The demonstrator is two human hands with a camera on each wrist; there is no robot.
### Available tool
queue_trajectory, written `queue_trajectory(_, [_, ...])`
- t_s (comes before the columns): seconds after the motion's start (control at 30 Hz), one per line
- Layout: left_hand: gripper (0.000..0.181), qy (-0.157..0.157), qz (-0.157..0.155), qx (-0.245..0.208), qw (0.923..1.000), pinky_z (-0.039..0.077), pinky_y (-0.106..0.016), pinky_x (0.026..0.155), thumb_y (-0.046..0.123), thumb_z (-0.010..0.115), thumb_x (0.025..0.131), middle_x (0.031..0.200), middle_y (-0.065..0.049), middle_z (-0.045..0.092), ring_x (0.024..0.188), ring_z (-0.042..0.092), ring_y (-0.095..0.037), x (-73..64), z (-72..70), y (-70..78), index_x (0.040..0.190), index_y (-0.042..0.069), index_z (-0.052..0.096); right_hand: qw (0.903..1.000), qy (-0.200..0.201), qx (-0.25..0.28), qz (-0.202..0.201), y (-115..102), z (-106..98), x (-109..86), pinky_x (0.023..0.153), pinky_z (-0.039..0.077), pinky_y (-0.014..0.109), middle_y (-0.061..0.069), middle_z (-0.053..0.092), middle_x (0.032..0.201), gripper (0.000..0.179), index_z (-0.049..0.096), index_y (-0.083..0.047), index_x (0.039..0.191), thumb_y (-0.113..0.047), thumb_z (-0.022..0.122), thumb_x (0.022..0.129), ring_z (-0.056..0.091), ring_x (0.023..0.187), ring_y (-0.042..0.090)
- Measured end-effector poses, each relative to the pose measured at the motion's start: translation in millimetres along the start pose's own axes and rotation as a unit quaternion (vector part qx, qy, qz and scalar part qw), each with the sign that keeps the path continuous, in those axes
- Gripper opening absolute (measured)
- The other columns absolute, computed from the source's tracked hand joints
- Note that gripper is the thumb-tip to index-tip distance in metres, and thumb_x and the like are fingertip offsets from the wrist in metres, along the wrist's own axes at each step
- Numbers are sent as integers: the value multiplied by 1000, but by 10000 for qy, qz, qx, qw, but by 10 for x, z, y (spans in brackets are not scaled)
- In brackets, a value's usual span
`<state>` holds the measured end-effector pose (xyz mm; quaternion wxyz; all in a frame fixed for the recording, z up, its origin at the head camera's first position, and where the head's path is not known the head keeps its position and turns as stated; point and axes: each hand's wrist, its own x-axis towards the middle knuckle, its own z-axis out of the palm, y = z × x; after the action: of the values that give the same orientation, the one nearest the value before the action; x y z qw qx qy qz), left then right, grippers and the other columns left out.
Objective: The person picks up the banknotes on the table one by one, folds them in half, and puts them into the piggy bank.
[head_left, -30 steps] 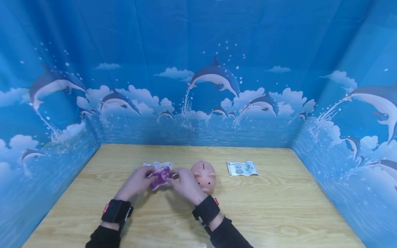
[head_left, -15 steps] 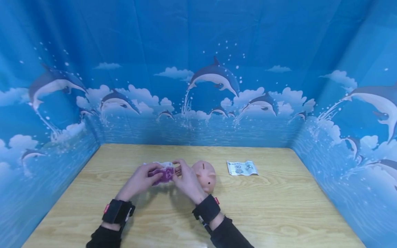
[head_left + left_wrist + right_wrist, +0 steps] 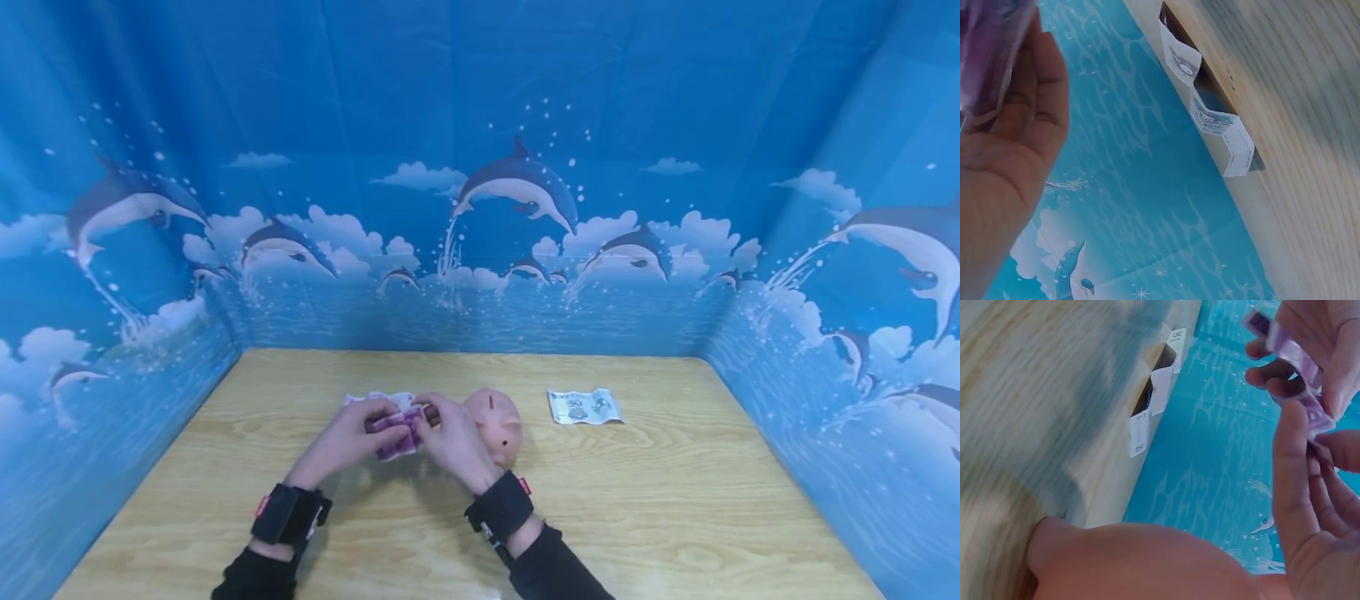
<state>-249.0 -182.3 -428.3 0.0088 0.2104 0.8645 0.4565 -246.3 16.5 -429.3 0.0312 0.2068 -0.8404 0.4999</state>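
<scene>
A creased purple banknote (image 3: pixel 397 446) is stretched between both hands above the table. My left hand (image 3: pixel 348 437) pinches its left part, thumb in front and fingers behind. At its right end, my right hand (image 3: pixel 453 442) pinches the note between thumb and fingertips; in the right wrist view the banknote (image 3: pixel 1294 353) bends in waves between the hands. Just beside the right hand stands a pink piggy bank (image 3: pixel 497 417) with a slot on top, partly covered by that hand. Behind the hands lies a pale, crumpled banknote (image 3: pixel 1213 119), partly hidden in the head view.
A whitish-green banknote marked 50 (image 3: pixel 587 407) lies to the right of the piggy bank. The wooden table (image 3: pixel 637 500) is bordered at the back and sides by a blue dolphin-print curtain (image 3: pixel 480 317).
My left hand has shifted slightly right, toward the right hand. The purple banknote has been turned and now droops lower between the fingers. The piggy bank and the other banknotes stay put.
</scene>
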Motion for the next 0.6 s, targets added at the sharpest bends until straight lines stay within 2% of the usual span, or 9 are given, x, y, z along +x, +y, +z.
queue_trajectory(0.17, [17, 207, -70, 91, 9997, 54, -27, 63, 38, 70, 89, 87, 3, 68, 73, 65, -14, 6, -2, 49, 94, 22, 71, 9983, 220, 480, 227, -33, -16, 2, 51, 56, 25, 7, 66, 97, 30, 62, -8, 124, -13, 61, 95, 60, 67, 7])
queue_trajectory(0.23, [17, 290, -79, 168, 9994, 51, -29, 70, 40, 70, 89, 82, 5, 69, 70, 65, -14, 10, -1, 61, 94, 23, 70, 9978, 338, 528, 231, -38, -21, 6, 52, 57, 25, 7, 66, 97, 28, 63, -8, 122, -14, 62, 95, 61, 71, 8])
queue_trajectory(0.33, [18, 304, -163, 108, 9993, 52, -32, 73, 40, 69, 89, 79, 4, 70, 69, 68, -18, 12, 2, 69, 95, 23, 70, 9972, 482, 524, 221, -45, -30, 13, 53, 57, 24, 7, 67, 97, 26, 65, -8, 119, -13, 64, 94, 62, 76, 9])
queue_trajectory(0.4, [18, 320, -167, 66, 9993, 52, -31, 71, 38, 69, 90, 76, 2, 70, 68, 67, -19, 12, 0, 67, 95, 22, 70, 9969, 559, 521, 182, -47, -39, 17, 54, 58, 24, 7, 68, 96, 24, 67, -8, 116, -13, 64, 93, 63, 79, 10])
queue_trajectory(0.47, [17, 332, -194, -20, 9993, 54, -30, 61, 36, 69, 91, 75, 0, 69, 67, 66, -20, 13, -3, 63, 96, 20, 70, 9962, 588, 620, 181, -48, -50, 21, 55, 59, 25, 7, 68, 96, 21, 68, -8, 114, -13, 65, 93, 64, 80, 11])
queue_trajectory(0.6, [16, 391, -139, -97, 9991, 55, -29, 57, 29, 68, 92, 77, -2, 69, 65, 64, -16, 12, -10, 52, 102, 16, 70, 9951, 630, 749, 169, -50, -76, 24, 57, 60, 29, 8, 69, 95, 19, 68, -7, 111, -13, 65, 93, 65, 78, 11])
